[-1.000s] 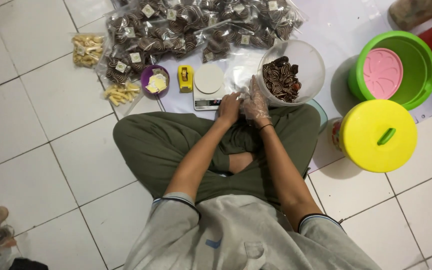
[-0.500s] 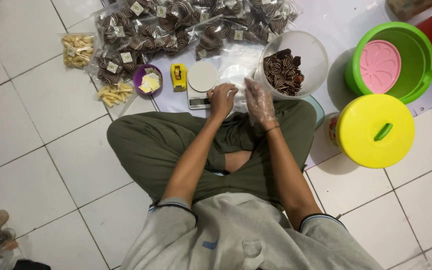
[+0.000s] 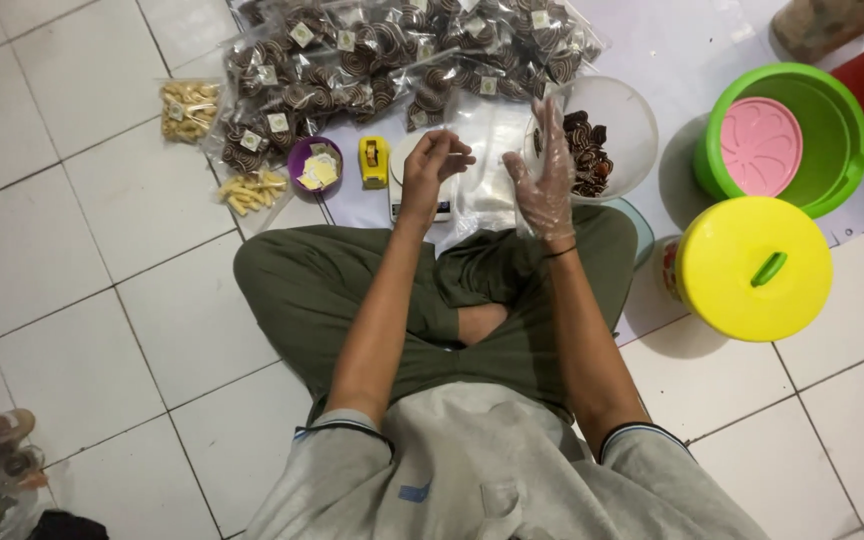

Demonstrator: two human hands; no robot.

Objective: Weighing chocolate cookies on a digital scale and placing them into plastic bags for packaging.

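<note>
Two hands at one thin clear bag (image 3: 487, 165), held up over the small scale (image 3: 422, 185) beside the bowl of brown snacks (image 3: 592, 150).
Left hand (image 3: 434, 160) curled in a pinch grip at the bag's left edge, seemingly on the film; gloved right hand (image 3: 550, 170) spread wide and flat against the right side, closed on nothing. Probably light, limp and slick, prone to crumple and slip: best pinched at the open rim, both sides.
</note>
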